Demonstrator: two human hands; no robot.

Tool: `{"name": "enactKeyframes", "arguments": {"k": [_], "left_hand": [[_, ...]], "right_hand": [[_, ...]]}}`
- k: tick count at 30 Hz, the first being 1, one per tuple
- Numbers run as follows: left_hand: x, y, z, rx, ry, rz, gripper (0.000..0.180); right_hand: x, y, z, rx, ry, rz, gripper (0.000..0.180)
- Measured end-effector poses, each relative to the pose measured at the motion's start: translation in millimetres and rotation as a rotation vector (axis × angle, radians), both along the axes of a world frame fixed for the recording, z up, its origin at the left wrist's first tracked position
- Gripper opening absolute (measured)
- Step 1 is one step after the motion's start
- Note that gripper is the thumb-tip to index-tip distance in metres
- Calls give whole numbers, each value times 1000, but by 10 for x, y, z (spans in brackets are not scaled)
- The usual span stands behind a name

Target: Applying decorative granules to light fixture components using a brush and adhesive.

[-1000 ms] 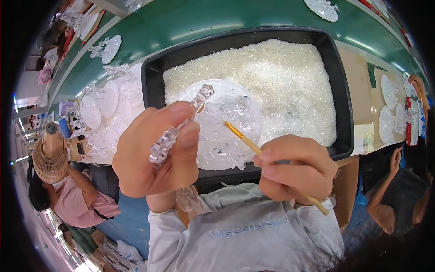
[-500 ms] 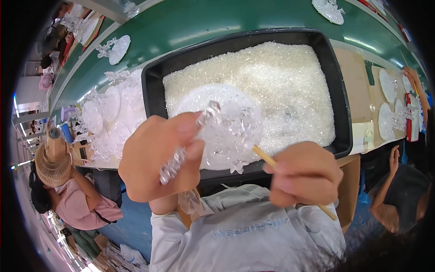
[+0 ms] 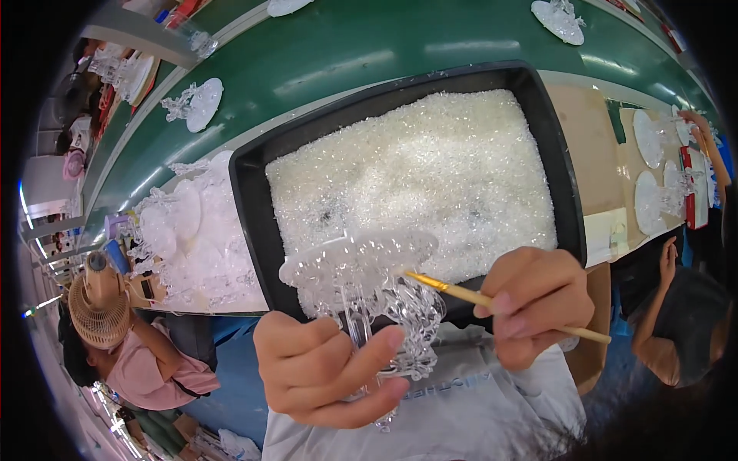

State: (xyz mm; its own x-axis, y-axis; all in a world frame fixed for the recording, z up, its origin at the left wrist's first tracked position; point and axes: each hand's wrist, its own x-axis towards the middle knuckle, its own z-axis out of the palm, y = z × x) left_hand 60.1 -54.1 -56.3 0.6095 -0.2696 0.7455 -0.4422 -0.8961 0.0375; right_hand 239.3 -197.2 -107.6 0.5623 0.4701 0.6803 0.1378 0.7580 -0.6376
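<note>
My left hand (image 3: pixel 327 369) is closed around the stem of a clear plastic ornament (image 3: pixel 419 315), with twisted, glassy-looking shapes below a round disc (image 3: pixel 361 257). The disc is tilted almost edge-on, above my fingers. Between the fingers and thumb of my right hand (image 3: pixel 538 303) is a thin paintbrush (image 3: pixel 461 292) with a wooden handle and a gold ferrule. Its tip meets the underside of the disc, or lies very close to it; the exact contact is hard to make out. Behind the ornament stands a black tray (image 3: pixel 565 192) holding sparkling clear granules (image 3: pixel 415 169).
Many similar clear ornaments (image 3: pixel 184 230) are heaped left of the tray. Others stand on the green surface (image 3: pixel 330 69) behind it. At right, cardboard (image 3: pixel 576 146) lies beside more ornaments (image 3: pixel 649 203) and a co-worker's hand (image 3: pixel 696 127). A person (image 3: pixel 157 353) and a fan (image 3: pixel 100 307) are at left.
My left hand has come lower and to the right, turning the ornament so its disc went from facing up to nearly edge-on. The brush has swung flatter, its tip moving left and down.
</note>
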Motion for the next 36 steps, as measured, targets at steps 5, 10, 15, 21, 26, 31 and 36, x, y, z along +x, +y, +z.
{"name": "enactKeyframes", "arguments": {"k": [5, 10, 15, 21, 26, 31, 36], "left_hand": [[-4, 4, -39, -18, 6, -9, 19], [-98, 71, 63, -141, 100, 26, 19], [-302, 216, 96, -314, 122, 88, 26], [-536, 266, 115, -319, 138, 35, 34], [-366, 225, 23, -331, 63, 79, 34], [-448, 392, 202, -291, 346, 41, 36], [-282, 416, -44, -361, 13, 83, 35]], "right_hand": [[41, 32, 19, -55, -119, 57, 22], [34, -34, -26, -2, -105, -46, 17], [79, -68, -39, 229, 73, -116, 20], [39, -68, 35, 180, 93, 21, 19], [72, -77, 27, 88, -55, 79, 21], [65, -67, 9, 20, -142, 124, 19], [18, -82, -17, 82, -161, 64, 20]]}}
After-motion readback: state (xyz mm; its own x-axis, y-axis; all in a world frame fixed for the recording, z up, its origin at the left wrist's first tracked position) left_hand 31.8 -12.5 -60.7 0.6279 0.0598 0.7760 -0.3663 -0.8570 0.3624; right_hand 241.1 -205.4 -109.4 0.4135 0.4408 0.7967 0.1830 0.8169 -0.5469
